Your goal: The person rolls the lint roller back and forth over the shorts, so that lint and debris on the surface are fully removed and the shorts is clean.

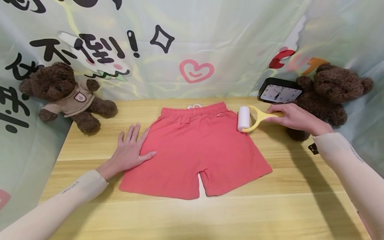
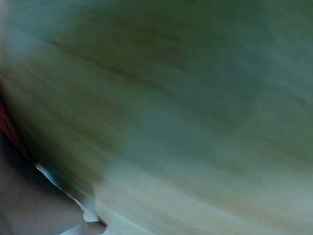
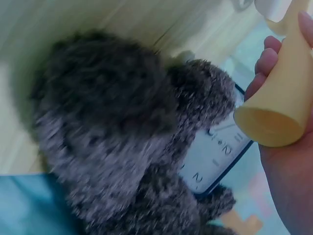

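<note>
Red shorts point(image 1: 192, 150) lie spread on the wooden table, waistband toward the back wall, a white drawstring point(image 1: 194, 106) peeking out at the top. My left hand point(image 1: 129, 153) rests with fingers spread on the left edge of the shorts, thumb out over the fabric. In my right hand point(image 1: 295, 116) is the yellow handle of a lint roller point(image 1: 260, 118), which the fingers wrap round in the right wrist view. Its white roll point(image 1: 244, 118) is at the upper right edge of the shorts. Just part of the left hand point(image 2: 34, 200) shows in the left wrist view.
A brown teddy bear point(image 1: 64, 95) in a beige top sits at the back left. Another brown bear point(image 1: 327, 93) sits at the back right, close behind my right hand, beside a black-framed clock point(image 1: 280, 90). A printed curtain point(image 1: 228, 40) hangs behind the table point(image 1: 240, 216).
</note>
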`<state>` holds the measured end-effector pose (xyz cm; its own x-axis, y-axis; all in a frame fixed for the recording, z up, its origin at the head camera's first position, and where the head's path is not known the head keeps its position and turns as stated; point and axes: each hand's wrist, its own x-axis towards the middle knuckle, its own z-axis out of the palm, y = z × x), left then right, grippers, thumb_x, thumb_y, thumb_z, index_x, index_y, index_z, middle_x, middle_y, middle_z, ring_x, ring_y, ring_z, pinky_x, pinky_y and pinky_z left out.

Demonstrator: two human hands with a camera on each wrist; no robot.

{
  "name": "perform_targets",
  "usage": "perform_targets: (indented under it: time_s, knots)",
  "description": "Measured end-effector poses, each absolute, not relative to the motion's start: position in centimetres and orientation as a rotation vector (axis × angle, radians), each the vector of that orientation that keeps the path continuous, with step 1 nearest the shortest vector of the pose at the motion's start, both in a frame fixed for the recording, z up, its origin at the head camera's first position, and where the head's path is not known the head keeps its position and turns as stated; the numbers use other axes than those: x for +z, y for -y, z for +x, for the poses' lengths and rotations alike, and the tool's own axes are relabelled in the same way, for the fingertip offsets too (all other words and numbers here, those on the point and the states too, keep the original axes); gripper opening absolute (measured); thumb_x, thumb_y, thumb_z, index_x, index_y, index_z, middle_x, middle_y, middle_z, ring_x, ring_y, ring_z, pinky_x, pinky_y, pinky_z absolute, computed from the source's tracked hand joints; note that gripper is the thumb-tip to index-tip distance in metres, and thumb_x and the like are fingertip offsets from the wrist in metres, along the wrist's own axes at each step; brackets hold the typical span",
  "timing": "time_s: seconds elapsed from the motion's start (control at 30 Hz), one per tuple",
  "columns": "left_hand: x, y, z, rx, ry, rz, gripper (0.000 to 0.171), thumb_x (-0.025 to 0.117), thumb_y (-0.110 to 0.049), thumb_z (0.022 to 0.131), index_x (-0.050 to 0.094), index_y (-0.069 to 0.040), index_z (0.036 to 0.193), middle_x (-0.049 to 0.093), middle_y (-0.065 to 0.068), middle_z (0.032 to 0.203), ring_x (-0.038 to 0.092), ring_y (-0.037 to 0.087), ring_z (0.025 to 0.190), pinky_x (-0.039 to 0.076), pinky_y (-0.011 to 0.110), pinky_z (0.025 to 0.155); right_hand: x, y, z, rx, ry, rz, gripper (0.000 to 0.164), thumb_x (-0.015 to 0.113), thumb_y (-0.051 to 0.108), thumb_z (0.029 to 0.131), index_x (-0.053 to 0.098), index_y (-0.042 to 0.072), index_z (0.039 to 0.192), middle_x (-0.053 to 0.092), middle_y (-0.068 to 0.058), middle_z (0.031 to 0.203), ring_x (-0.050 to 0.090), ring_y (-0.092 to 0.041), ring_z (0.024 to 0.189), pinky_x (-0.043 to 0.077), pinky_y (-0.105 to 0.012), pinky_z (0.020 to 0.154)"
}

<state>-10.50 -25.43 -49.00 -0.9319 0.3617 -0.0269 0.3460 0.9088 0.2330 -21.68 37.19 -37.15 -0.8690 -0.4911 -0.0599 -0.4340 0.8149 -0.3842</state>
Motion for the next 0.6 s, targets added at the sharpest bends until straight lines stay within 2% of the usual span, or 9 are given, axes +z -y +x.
perform_targets:
  time_s: [0.17,0.33,0.47,0.6]
  knots:
    - [-48.9,25.4,-10.5,0.354,-3.001,0.557,0.104,0.061,-0.072,0.099,0.024,-0.011,0.175,0.009,0.031,0.177,0.006,0.051,0.163,0.006,0.079,0.120,-36.7,-38.6,-20.7,-0.516,-2.887,-0.639,0.014,0.083,0.032,0.101,0.081,0.026,0.113,0.074,0.005,0.102,0.062,-0.015,0.083,0.050,-0.036,0.075]
    - [-48.8,25.6,-10.4,0.363,-3.014,0.570,0.105,0.062,-0.072,0.099,0.024,-0.011,0.175,0.013,0.031,0.177,0.010,0.052,0.162,0.010,0.079,0.119,-36.8,-39.2,-19.7,-0.628,-2.944,-0.544,0.015,0.083,0.035,0.100,0.081,0.027,0.113,0.074,0.002,0.106,0.060,-0.014,0.090,0.045,-0.024,0.077]
    - [-48.8,26.0,-9.6,0.364,-3.027,0.588,0.107,0.062,-0.073,0.098,0.023,-0.009,0.175,0.017,0.029,0.176,0.013,0.052,0.161,0.013,0.080,0.118,-37.2,-38.7,-18.6,-0.791,-2.983,-0.528,0.014,0.085,0.029,0.100,0.082,0.022,0.112,0.073,0.000,0.101,0.056,-0.013,0.085,0.040,-0.019,0.075]
    - [-49.1,26.6,-8.2,0.374,-3.053,0.606,0.108,0.064,-0.072,0.098,0.024,-0.008,0.175,0.020,0.029,0.176,0.015,0.052,0.161,0.015,0.080,0.117,-37.7,-37.6,-17.5,-0.934,-3.010,-0.507,0.015,0.085,0.024,0.099,0.082,0.021,0.113,0.073,-0.002,0.097,0.055,-0.014,0.079,0.040,-0.021,0.071]
